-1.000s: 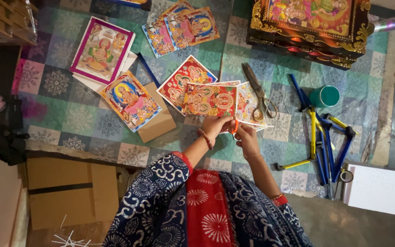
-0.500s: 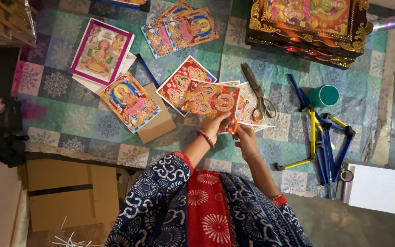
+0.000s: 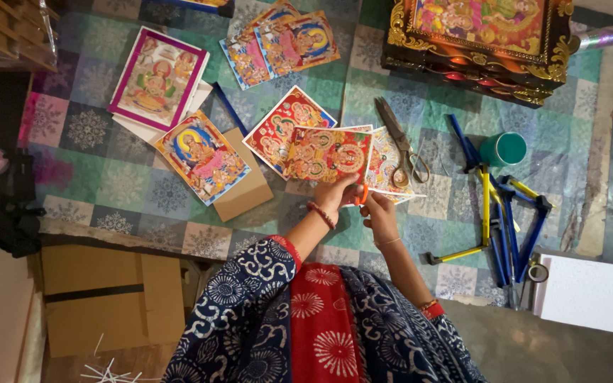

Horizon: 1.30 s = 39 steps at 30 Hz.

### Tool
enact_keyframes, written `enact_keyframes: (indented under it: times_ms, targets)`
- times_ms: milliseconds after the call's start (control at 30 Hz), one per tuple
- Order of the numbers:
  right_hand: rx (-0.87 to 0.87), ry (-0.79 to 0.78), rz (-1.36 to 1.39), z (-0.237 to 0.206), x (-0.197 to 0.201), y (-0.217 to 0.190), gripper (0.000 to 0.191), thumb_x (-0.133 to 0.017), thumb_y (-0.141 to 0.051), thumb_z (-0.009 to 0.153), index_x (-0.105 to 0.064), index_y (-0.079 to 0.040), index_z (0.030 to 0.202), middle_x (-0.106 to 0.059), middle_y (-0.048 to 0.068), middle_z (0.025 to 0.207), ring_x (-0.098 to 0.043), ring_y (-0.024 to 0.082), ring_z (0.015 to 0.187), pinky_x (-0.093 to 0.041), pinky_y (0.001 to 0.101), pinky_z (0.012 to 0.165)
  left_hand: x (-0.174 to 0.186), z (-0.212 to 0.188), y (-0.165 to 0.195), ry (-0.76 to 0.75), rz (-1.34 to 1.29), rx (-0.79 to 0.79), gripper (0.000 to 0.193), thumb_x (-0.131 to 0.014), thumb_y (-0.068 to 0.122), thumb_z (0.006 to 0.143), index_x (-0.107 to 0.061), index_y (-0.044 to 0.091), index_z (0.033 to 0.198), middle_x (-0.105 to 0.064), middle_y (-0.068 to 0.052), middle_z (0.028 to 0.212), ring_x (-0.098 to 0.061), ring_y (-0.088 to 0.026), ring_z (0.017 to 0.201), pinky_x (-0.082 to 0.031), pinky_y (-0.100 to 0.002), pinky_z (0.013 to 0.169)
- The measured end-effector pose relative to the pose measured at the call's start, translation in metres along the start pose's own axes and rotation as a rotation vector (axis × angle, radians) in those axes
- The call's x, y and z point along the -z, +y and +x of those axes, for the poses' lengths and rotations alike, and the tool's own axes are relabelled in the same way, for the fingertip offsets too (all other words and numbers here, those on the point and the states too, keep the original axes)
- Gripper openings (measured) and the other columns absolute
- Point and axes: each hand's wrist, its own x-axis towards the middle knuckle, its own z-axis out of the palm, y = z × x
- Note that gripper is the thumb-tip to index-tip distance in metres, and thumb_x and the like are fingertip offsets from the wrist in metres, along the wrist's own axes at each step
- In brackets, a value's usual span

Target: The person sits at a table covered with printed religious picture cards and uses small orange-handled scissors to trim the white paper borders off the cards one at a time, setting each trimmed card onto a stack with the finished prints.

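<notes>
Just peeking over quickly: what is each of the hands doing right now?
Left hand: closed on the lower edge of the red picture card.
Right hand: closed on a small orange tool at the card's edge; its kind cannot be told.

Patterned quilt (image 3: 108,177) under picture prints (image 3: 200,156), scissors (image 3: 400,142), teal cup (image 3: 504,149), clamps (image 3: 505,220).

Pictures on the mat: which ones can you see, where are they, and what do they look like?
Red-and-gold print: held by left hand, right hand beside.
Pink-bordered print: upper left, rectangular.
Yellow-and-blue print: left, tilted.
Fanned prints: top middle.
Gold-framed picture: top right.
Cardboard box: lower left, brown.
</notes>
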Motion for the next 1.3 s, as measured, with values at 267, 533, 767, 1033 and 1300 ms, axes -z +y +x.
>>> enact_keyframes:
  times_ms: [267, 533, 767, 1033, 1300]
  targets:
    - [-0.009, 0.010, 0.010, -0.001, -0.001, -0.004, 0.029, -0.059, -0.043, 0.097, -0.070, -0.016, 0.098, -0.056, -0.007, 0.072, -0.048, 0.001, 0.062, -0.032, 0.0188, 0.049, -0.002, 0.000, -0.001, -0.031, 0.038, -0.047, 0.025, -0.082, 0.015, 0.086, -0.073, -0.005, 0.099, -0.076, -0.015, 0.082, -0.066, -0.017, 0.058, -0.053, -0.024, 0.048]
    - [-0.029, 0.040, -0.035, 0.002, -0.001, -0.002, 0.030, -0.060, -0.044, 0.097, -0.070, -0.016, 0.100, -0.055, -0.007, 0.071, -0.048, 0.002, 0.063, -0.033, 0.0195, 0.049, -0.007, -0.010, 0.009, 0.000, 0.014, -0.069, 0.020, -0.079, 0.008, 0.085, -0.072, -0.008, 0.094, -0.076, -0.016, 0.083, -0.077, -0.021, 0.068, -0.056, -0.028, 0.050]
    - [0.018, 0.002, -0.012, 0.002, 0.003, 0.000, 0.025, -0.064, -0.040, 0.094, -0.069, -0.015, 0.097, -0.061, -0.009, 0.079, -0.049, 0.001, 0.065, -0.032, 0.0197, 0.050, -0.007, -0.020, 0.014, -0.025, 0.078, -0.142, 0.019, -0.080, 0.009, 0.085, -0.073, -0.008, 0.090, -0.075, -0.015, 0.078, -0.068, -0.018, 0.054, -0.052, -0.027, 0.048]
    - [0.019, 0.022, 0.019, 0.004, 0.003, -0.001, 0.027, -0.062, -0.040, 0.096, -0.070, -0.015, 0.099, -0.065, -0.007, 0.082, -0.050, 0.001, 0.065, -0.033, 0.0198, 0.050, -0.010, -0.020, 0.015, -0.043, 0.096, -0.143, 0.017, -0.078, 0.009, 0.086, -0.074, -0.006, 0.095, -0.077, -0.013, 0.083, -0.074, -0.017, 0.065, -0.056, -0.026, 0.053]
    - [0.030, 0.035, 0.007, 0.005, 0.004, 0.001, 0.028, -0.060, -0.041, 0.098, -0.070, -0.014, 0.096, -0.059, -0.007, 0.075, -0.051, 0.001, 0.065, -0.035, 0.0203, 0.051, -0.011, -0.020, 0.012, -0.004, 0.158, -0.168, 0.019, -0.079, 0.009, 0.086, -0.075, -0.006, 0.097, -0.078, -0.012, 0.088, -0.075, -0.015, 0.070, -0.057, -0.024, 0.057]
